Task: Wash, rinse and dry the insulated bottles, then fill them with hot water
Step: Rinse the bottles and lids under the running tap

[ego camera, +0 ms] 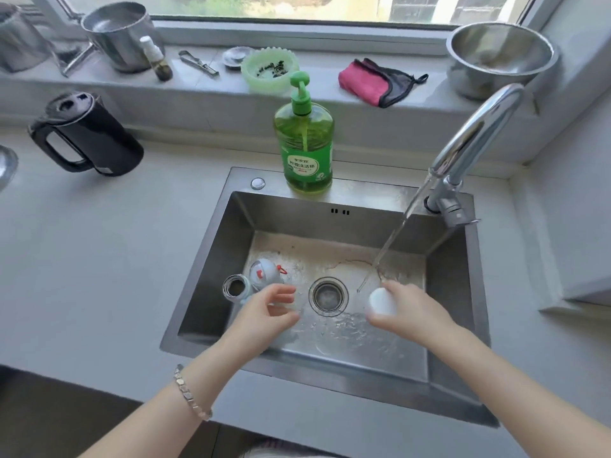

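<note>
Fingers [395,289] of the right hand [408,309] are wrapped around a small white cap-like piece [382,301], clamped on it low in the sink [211,259], just right of the drain [328,296]. Water falls in a thin stream from the faucet [476,137] and lands on the sink floor just beyond that hand. Left of the drain, the left hand [267,312] hovers with its fingers spread and slightly curled, gripping nothing. Just beyond it, at the sink's left side, stands an open insulated bottle [235,287], its mouth facing up, and touching it on the right is a grey lid [266,272] with red details. A bracelet [191,393] circles the left wrist. On the far rim of the sink stands a green dish soap bottle [306,140] with a pump. A black electric kettle [86,133] sits on the counter at far left. Along the windowsill lie a pink cloth [367,81], a pale green bowl [269,69], a steel bowl [501,57] at right and a steel pot [120,34] at left.
</note>
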